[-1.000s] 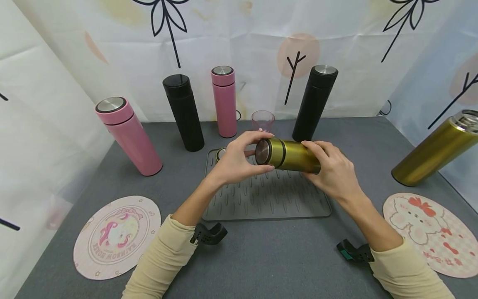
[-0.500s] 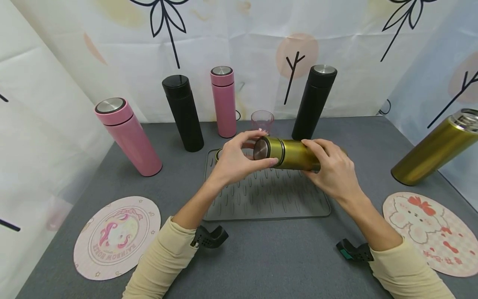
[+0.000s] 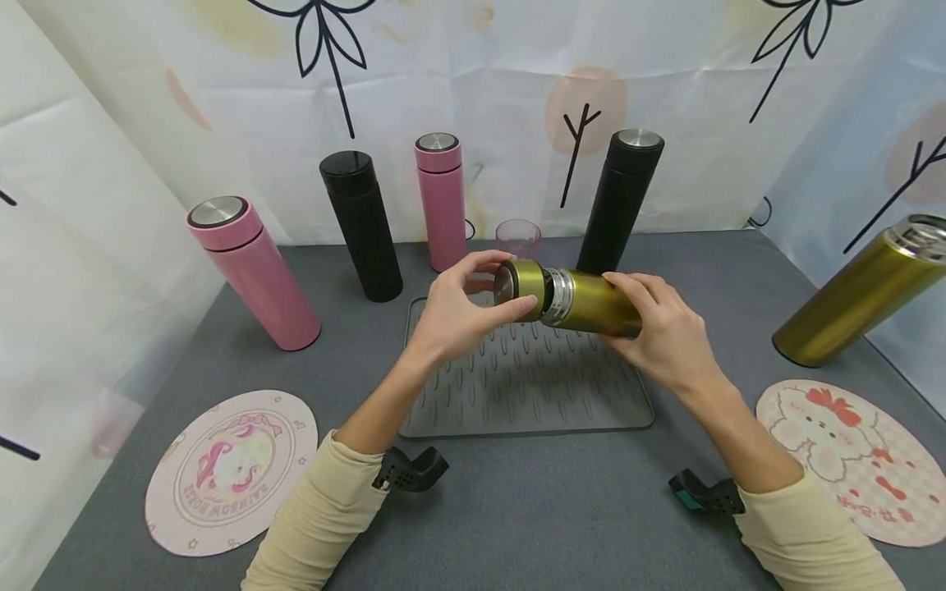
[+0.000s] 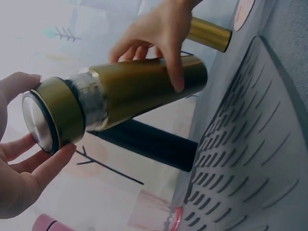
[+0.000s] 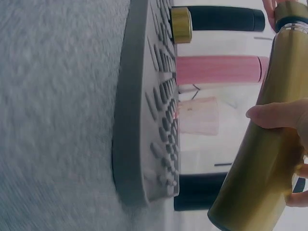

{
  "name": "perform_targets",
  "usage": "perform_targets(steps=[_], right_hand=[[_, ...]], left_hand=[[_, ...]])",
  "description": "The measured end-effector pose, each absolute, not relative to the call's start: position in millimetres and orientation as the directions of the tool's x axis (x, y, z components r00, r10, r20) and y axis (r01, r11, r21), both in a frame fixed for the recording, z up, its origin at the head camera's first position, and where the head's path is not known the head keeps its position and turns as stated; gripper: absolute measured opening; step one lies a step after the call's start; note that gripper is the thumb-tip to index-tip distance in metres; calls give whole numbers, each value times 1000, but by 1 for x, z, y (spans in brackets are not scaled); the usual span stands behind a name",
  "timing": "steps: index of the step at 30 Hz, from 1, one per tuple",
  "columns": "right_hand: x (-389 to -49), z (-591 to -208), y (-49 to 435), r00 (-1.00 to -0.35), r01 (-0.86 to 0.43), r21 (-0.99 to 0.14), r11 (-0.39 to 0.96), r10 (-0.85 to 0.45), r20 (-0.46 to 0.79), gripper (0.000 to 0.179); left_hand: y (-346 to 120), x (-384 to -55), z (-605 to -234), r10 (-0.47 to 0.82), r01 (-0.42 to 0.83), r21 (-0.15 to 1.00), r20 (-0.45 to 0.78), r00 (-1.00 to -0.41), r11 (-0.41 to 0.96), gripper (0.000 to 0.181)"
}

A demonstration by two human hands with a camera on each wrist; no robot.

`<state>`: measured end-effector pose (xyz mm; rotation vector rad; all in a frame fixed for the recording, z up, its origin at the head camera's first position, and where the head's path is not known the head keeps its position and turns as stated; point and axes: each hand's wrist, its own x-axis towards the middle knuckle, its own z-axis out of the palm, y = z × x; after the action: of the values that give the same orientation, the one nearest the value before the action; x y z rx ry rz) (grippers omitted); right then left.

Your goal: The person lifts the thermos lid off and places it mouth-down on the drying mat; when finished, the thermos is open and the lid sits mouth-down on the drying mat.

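Note:
Above the mat, a gold thermos flask is held lying sideways. My right hand grips its body, thumb on one side and fingers on the other, as the right wrist view also shows. With thumb and fingers, my left hand pinches the gold lid with its steel top. The lid sits tilted at the mouth, and the silvery neck shows between lid and body. Whether the lid still touches the neck is unclear.
Below lies a grey ridged drying mat; another gold lid rests on it. Behind stand black flasks, a pink flask and a pink glass. Another pink flask is left, a gold flask right. Round placemats flank the mat.
The lid has come away from the flask's body towards the left and tilted, baring the silvery neck. My left hand has shifted slightly left and up with it; my right hand keeps its grip.

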<state>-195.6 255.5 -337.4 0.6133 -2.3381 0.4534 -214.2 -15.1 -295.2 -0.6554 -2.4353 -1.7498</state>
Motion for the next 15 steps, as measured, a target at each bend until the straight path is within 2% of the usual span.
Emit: perform_targets(steps=[7,15], right_hand=[[-198,-336,265,-717,-484,-274,831,-198,668,87],[-205,-336,275,-728,-479,-393,785,-106,677,87]], left_hand=[[-18,-219,-295,307,394,889,316,-898,235,57],[-18,-225,-302,331,411,882,327,-885,229,58]])
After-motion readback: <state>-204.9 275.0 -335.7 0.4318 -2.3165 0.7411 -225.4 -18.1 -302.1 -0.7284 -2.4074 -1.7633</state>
